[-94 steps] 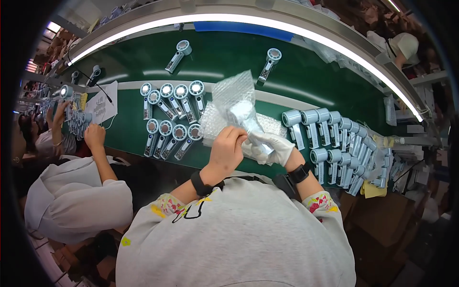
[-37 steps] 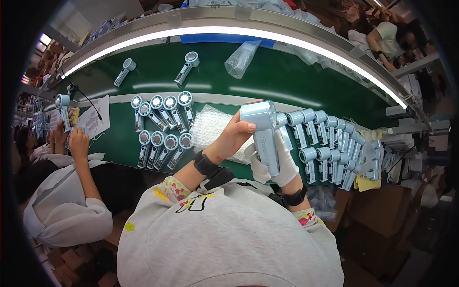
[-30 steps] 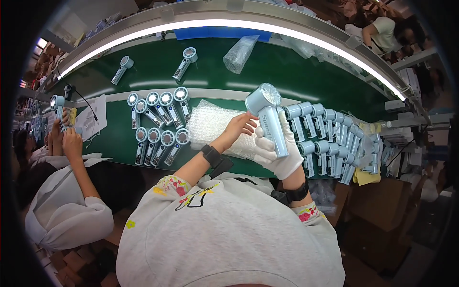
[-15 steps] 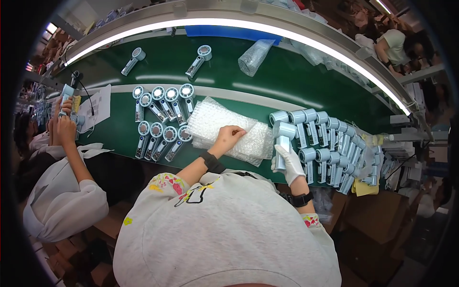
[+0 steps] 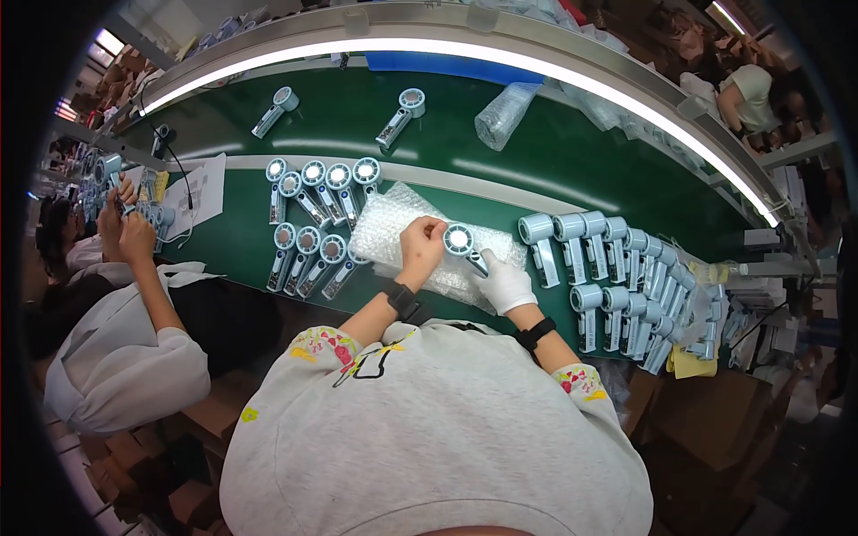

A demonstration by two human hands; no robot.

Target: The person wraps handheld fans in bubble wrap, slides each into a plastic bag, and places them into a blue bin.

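My right hand [image 5: 506, 284], in a white glove, grips a light blue handheld fan [image 5: 458, 239] by its handle. The fan's round head points up and left over a stack of bubble-wrap bags [image 5: 384, 228]. My bare left hand [image 5: 423, 252] is close beside the fan head, its thumb and fingertips pinched together above the bags. Whether a bag edge is between those fingertips is too small to make out. Several similar fans [image 5: 313, 174] lie in two rows left of the stack, and more fans [image 5: 585, 237] lie in rows to the right.
Across the far green surface [image 5: 581, 170] lie two fans [image 5: 411, 103] and a rolled bubble-wrap bag [image 5: 507, 116]. A light tube [image 5: 465, 49] arches overhead. At left a co-worker's hands [image 5: 134, 234] hold a fan near a paper sheet [image 5: 198, 192]. Yellow paper [image 5: 695, 364] sits at right.
My right hand has brought the fan leftward from the right rows to the bags, turning its round face up. My left hand stays pinched over the stack.
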